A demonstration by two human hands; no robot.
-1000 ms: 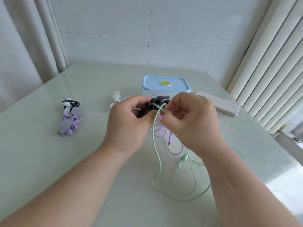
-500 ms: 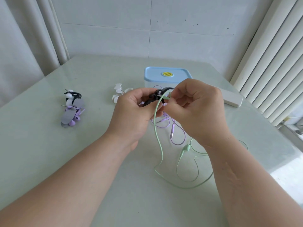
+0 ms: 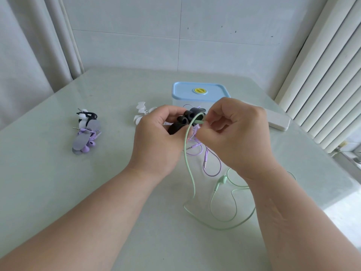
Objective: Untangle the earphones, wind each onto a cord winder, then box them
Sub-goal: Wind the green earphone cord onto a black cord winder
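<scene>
My left hand (image 3: 156, 141) grips the black winder (image 3: 182, 122); right hand (image 3: 234, 133) pinches the green cord (image 3: 188, 153); loose slack may snag the purple earphones (image 3: 207, 153).

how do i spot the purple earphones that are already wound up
Start at the pale green table and go to its left side, far from the blue-lidded box. Two small bundles lie there together; the wound purple earphones are the nearer one, on a grey winder, unlike the black-and-white bundle behind it.
</scene>
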